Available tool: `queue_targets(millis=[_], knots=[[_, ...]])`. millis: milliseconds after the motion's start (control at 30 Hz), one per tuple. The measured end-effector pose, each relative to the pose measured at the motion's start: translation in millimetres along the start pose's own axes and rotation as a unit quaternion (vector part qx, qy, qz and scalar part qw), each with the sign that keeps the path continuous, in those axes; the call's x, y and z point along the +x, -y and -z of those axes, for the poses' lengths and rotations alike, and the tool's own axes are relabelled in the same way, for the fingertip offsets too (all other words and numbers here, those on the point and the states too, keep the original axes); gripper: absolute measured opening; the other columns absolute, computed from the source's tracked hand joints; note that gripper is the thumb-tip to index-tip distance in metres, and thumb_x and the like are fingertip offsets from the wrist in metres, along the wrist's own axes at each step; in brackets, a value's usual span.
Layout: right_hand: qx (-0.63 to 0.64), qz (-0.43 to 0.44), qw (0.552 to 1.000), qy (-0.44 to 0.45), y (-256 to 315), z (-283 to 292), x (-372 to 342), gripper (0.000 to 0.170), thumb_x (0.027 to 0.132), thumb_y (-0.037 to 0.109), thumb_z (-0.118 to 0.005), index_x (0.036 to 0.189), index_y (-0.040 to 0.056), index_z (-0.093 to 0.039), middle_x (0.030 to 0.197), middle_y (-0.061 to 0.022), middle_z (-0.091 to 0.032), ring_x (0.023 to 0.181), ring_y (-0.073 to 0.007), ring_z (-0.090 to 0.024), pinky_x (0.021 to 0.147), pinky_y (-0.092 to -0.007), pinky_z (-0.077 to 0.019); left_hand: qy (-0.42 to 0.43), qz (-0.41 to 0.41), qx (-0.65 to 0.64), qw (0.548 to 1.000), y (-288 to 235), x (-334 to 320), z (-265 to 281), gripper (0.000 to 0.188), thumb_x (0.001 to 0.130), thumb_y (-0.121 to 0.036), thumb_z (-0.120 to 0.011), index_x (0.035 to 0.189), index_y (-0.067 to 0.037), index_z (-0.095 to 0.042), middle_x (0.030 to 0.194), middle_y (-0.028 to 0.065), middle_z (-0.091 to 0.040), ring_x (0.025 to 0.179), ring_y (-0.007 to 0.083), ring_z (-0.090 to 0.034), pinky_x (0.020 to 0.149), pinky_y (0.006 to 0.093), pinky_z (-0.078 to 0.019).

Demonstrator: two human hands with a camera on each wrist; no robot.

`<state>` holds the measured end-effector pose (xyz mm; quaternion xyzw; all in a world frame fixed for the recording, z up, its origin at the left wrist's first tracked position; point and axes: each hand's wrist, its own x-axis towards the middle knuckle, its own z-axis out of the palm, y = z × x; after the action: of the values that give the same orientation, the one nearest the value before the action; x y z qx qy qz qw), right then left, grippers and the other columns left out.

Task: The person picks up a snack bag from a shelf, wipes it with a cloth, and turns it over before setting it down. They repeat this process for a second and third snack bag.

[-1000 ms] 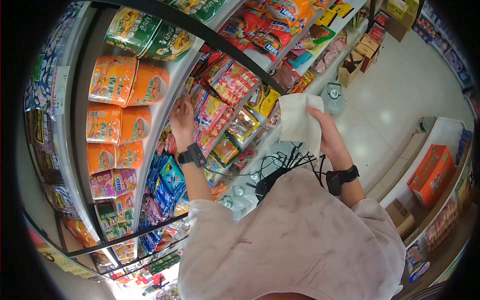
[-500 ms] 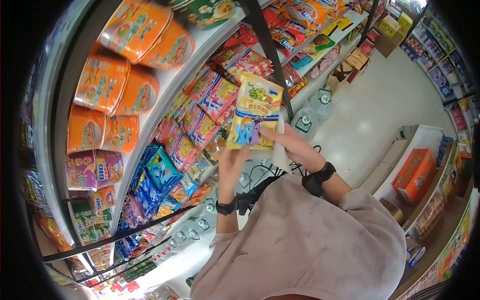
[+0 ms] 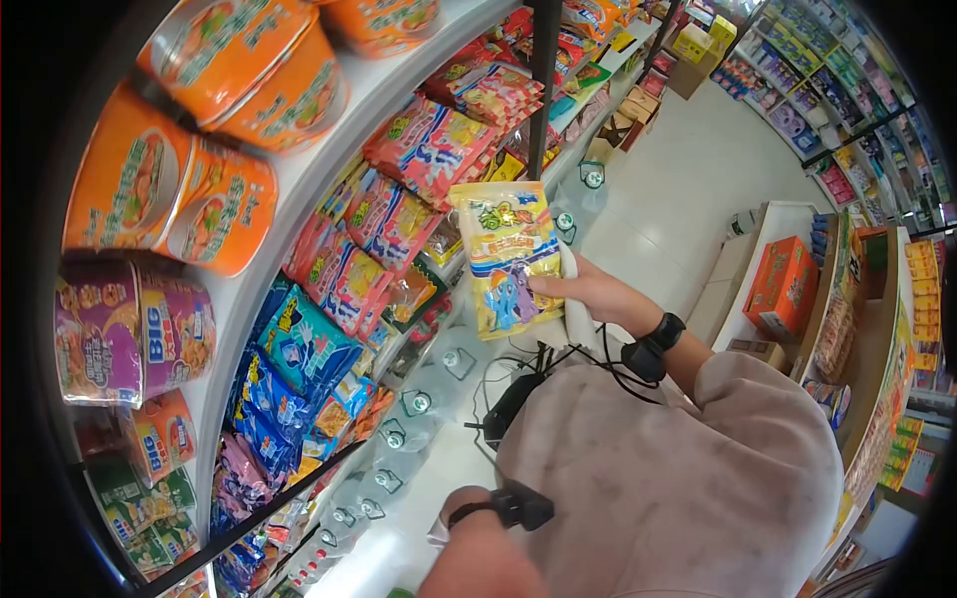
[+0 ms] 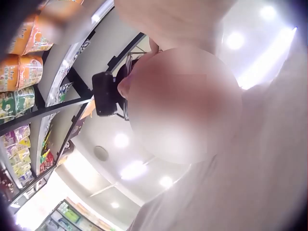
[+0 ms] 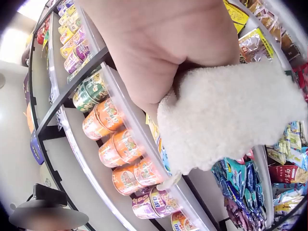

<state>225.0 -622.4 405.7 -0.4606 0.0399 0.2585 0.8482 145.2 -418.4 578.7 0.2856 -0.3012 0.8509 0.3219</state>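
Note:
A yellow packet with cartoon ponies (image 3: 513, 259) is held upright in the head view, front side facing the camera. My right hand (image 3: 603, 294) grips its right edge, thumb on the front, together with a white cloth (image 3: 578, 309). In the right wrist view the fluffy cloth (image 5: 231, 115) hangs below the palm (image 5: 168, 43), with a sliver of the packet (image 5: 155, 134) beside it. My left hand (image 3: 478, 563) is blurred at the bottom edge, away from the packet; its fingers are hidden. The left wrist view shows part of that hand (image 4: 173, 19) near the head.
Shelves on the left carry orange noodle cups (image 3: 234, 204), purple cups (image 3: 135, 334), and red (image 3: 429, 149) and blue snack bags (image 3: 304, 344). Large water bottles (image 3: 454, 364) stand below. A red box (image 3: 783, 289) sits on the shelf at the right, across the aisle floor (image 3: 688, 179).
My left hand has let go of the packet and moved down and back toward the head. The right hand still holds packet and cloth. The head view has moved closer to the shelves.

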Motion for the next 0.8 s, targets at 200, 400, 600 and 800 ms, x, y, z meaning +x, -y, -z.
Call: queue_targets(millis=[200, 400, 600, 800], knots=[[0.030, 0.005, 0.999, -0.042, -30, -18, -19, 0.064, 0.094, 0.017, -0.069, 0.148, 0.0056, -0.035, 0.141, -0.0089, -0.053, 0.126, -0.0179, -0.053, 0.108, -0.0353, -0.0435, -0.120, 0.168, -0.240, 0.949, -28, 10, 55, 0.057, 0.093, -0.018, -0.051, 0.144, -0.003, -0.031, 0.134, 0.0067, -0.037, 0.122, 0.0215, -0.039, 0.096, 0.0356, -0.0402], [0.036, 0.012, 0.997, -0.065, -34, -11, -44, 0.065, 0.093, 0.018, -0.070, 0.147, 0.0048, -0.036, 0.141, -0.0091, -0.053, 0.127, -0.0180, -0.053, 0.108, -0.0349, -0.0432, -0.188, 0.189, -0.507, 0.820, -35, 23, 53, 0.050, 0.086, -0.009, -0.056, 0.132, -0.002, -0.037, 0.115, 0.0053, -0.044, 0.102, 0.0155, -0.050, 0.073, 0.0280, -0.0528], [0.034, 0.046, 0.997, -0.047, -18, 17, -73, 0.063, 0.092, 0.020, -0.071, 0.145, 0.0048, -0.040, 0.140, -0.0087, -0.054, 0.126, -0.0178, -0.053, 0.108, -0.0343, -0.0426, -0.174, 0.228, -0.613, 0.736, -59, 20, -20, 0.019, 0.094, -0.011, -0.048, 0.112, -0.009, -0.053, 0.087, -0.0011, -0.053, 0.070, 0.0111, -0.059, 0.049, 0.0270, -0.0428], [0.032, 0.079, 0.995, -0.041, 8, 65, -124, 0.064, 0.092, 0.021, -0.072, 0.144, 0.0039, -0.040, 0.140, -0.0090, -0.054, 0.126, -0.0173, -0.053, 0.108, -0.0345, -0.0419, -0.101, 0.285, -0.930, 0.208, -123, 6, -20, 0.018, 0.097, -0.014, -0.045, 0.113, -0.015, -0.055, 0.065, -0.0039, -0.050, 0.052, 0.0127, -0.056, 0.046, 0.0253, -0.0397]])
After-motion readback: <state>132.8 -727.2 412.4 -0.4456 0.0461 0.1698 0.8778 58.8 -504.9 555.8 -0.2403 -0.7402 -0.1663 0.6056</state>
